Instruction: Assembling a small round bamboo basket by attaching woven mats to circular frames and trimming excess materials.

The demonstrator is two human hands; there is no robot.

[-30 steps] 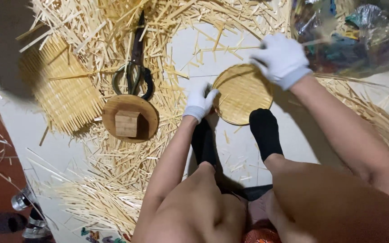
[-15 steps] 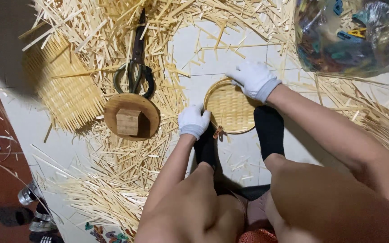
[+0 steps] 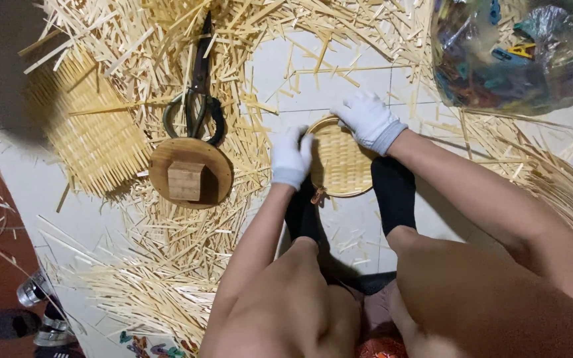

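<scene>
A small round woven bamboo tray [image 3: 341, 164] lies on the white tiled floor between my two feet in black socks. My left hand [image 3: 291, 158], in a white glove, grips the tray's left rim. My right hand [image 3: 368, 118], also gloved in white, holds its upper right rim. Both arms reach down over my bare knees.
Black-handled scissors [image 3: 199, 93] lie on a heap of bamboo strips [image 3: 134, 53]. A round wooden disc with a block on it [image 3: 190, 174] sits below them. A woven bamboo mat [image 3: 91, 136] lies at left. A plastic bag of coloured things [image 3: 518, 53] sits top right.
The tray came down from a raised, tilted position to the floor between my feet. Both hands drew closer together along its rim.
</scene>
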